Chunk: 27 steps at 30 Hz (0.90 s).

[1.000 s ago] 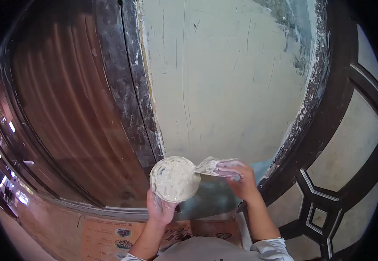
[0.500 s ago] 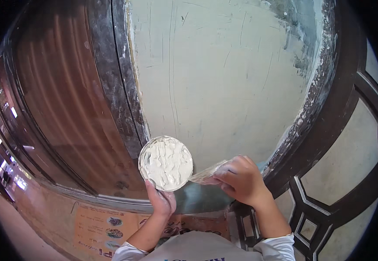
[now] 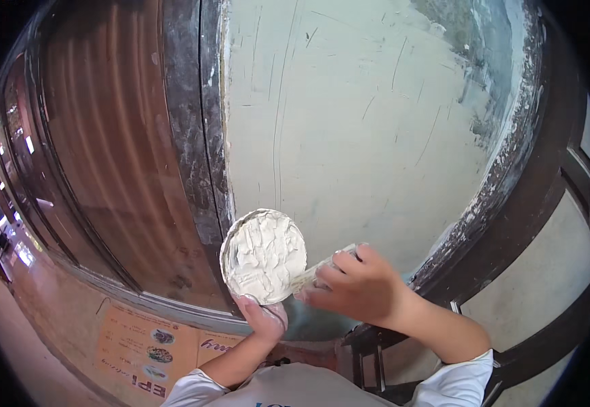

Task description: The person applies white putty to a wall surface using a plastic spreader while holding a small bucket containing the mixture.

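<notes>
Your left hand (image 3: 266, 321) clasps the near side of the round tub (image 3: 225, 263) of white paste (image 3: 262, 252), and your right hand's (image 3: 356, 288) fingers clamp the flat scraper (image 3: 306, 277) at the tub's right edge, so best brace the tub firmly and angle the scraper shallowly.

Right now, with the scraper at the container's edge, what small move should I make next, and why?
Perhaps slide the scraper into the pale paste: your right hand holds it at the paste's right edge, while your left hand holds the round container.
</notes>
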Tool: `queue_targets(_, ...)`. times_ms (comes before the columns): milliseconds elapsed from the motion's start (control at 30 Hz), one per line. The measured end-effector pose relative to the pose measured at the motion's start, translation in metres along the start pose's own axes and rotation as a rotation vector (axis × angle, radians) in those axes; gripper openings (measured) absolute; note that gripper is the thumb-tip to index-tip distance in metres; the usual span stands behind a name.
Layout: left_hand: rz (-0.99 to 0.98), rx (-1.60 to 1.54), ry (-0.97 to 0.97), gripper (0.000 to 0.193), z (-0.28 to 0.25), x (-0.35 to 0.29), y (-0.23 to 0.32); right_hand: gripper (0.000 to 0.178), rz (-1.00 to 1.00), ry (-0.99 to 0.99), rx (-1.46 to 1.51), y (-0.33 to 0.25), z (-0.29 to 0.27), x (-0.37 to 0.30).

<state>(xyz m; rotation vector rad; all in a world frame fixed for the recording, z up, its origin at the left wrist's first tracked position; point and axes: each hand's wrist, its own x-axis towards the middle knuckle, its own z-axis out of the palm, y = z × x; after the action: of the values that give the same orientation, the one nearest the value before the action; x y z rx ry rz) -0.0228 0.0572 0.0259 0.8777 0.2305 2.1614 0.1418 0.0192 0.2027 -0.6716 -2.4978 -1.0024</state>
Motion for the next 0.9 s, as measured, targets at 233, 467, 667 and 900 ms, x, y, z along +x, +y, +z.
queue_targets(233, -0.069, -0.01, 0.141, 0.068, -0.001, -0.005, 0.004, 0.008, -0.101, -0.072, -0.057, 0.032, -0.002, 0.024)
queue_targets(467, -0.259, -0.075, 0.063, 0.063, -0.003, 0.009, 0.022, 0.005, -0.167, -0.034, -0.14, 0.055, 0.004, 0.053)
queue_targets(667, -0.516, -0.116, 0.05, 0.053, -0.007, 0.031, 0.033, 0.007, -0.136, -0.064, -0.122, 0.062, 0.018, 0.061)
queue_targets(900, -0.608, -0.142, 0.088, 0.054, -0.023, 0.043, 0.037, 0.008, -0.012, -0.206, 0.035, 0.055, -0.009, 0.062)
